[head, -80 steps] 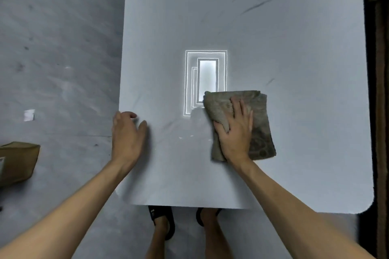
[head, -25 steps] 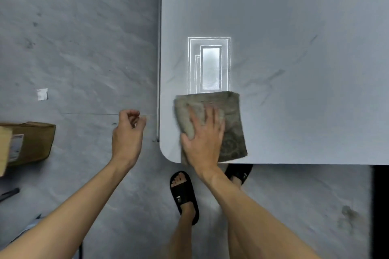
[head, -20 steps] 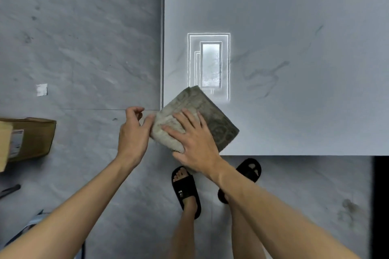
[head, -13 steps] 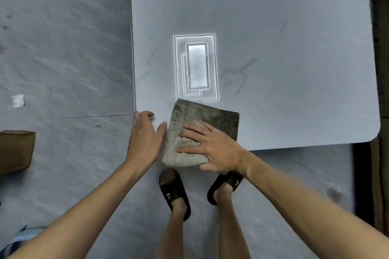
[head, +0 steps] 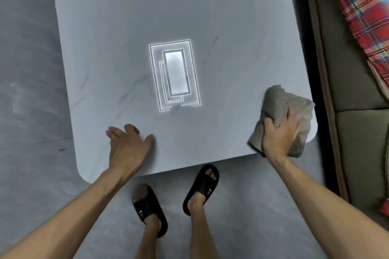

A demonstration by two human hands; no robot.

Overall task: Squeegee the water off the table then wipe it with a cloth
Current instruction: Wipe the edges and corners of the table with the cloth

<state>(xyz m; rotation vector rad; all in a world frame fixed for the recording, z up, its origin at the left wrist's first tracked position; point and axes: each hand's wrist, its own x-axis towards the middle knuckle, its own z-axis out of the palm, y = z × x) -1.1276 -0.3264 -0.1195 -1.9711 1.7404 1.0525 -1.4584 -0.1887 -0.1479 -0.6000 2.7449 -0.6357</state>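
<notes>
One table (head: 126, 17), one cloth (head: 282, 109), two hands. The right hand (head: 279, 134) presses and grips the cloth at the table's near right corner; the left hand (head: 128, 149) rests released, fingers spread, near the table's front edge.

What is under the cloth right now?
The cloth lies on the table's near right corner, pressed by the right hand; its near edge hangs past the table edge. The surface beneath is covered, so any water there cannot be seen.
</notes>
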